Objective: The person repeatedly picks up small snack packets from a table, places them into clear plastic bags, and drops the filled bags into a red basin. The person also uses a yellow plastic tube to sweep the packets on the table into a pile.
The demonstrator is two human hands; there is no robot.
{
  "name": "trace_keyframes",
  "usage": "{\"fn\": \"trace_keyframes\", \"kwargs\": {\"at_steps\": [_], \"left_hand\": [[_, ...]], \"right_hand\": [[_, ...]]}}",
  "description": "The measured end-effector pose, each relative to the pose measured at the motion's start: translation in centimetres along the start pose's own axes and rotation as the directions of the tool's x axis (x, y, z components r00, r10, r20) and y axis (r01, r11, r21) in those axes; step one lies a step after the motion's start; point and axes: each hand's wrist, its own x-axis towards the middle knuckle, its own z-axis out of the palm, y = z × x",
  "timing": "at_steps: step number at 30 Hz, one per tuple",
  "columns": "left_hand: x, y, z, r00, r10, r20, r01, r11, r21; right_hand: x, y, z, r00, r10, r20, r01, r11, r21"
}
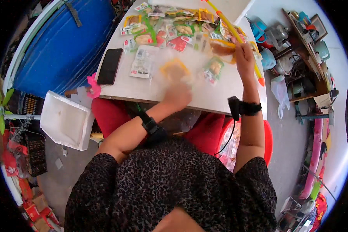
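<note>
So I'm sat at the white bench (125, 89), and I'll go off the white packet (143, 62) lying flat on it. My left hand (178, 94) is to the right of that packet and closer to me, pretty blurred, right up by a yellow-edged packet (175, 69) that's just as smeary. Honestly can't tell how far open that grip is or if it's got hold of anything. My right hand (244, 58) is way over to the right of the white packet, fingers curled in at the end of a brown packet (222, 48), with the yellow stick (232, 27) right there too. Can't tell if that grip is pinching either one. A green-edged packet (213, 69) sits between my hands, right of the white one. Phone's (110, 66) left of it, packet pile (185, 29) beyond.
</note>
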Motion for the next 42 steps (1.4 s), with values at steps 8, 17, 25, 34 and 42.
{"fn": "trace_keyframes", "kwargs": {"at_steps": [8,17,25,34,42], "left_hand": [[0.7,4.1,-5.7,0.991,-0.083,0.107,0.111,0.949,-0.295],[0.0,4.3,-4.7,0.734,0.097,0.672,0.500,0.593,-0.631],[-1.0,4.1,-0.2,0.867,-0.046,0.496,0.492,-0.077,-0.867],[-1.0,2.6,-2.4,0.975,-0.131,0.178,0.146,0.986,-0.075],[-0.5,-0.2,-0.7,0.947,-0.258,0.191,0.233,0.962,0.144]], "right_hand": [[-8.2,-5.4,-2.0,0.824,-0.050,0.564,0.031,0.999,0.044],[-13.6,-4.2,-1.2,0.898,0.291,0.330,-0.389,0.875,0.288],[-21.3,-3.5,1.3,0.641,0.536,0.549,-0.611,-0.076,0.788],[-19.3,-1.9,-0.6,0.651,0.694,0.309,-0.569,0.176,0.804],[-18.9,-0.6,0.3,0.658,0.622,0.424,-0.612,0.114,0.783]]}}
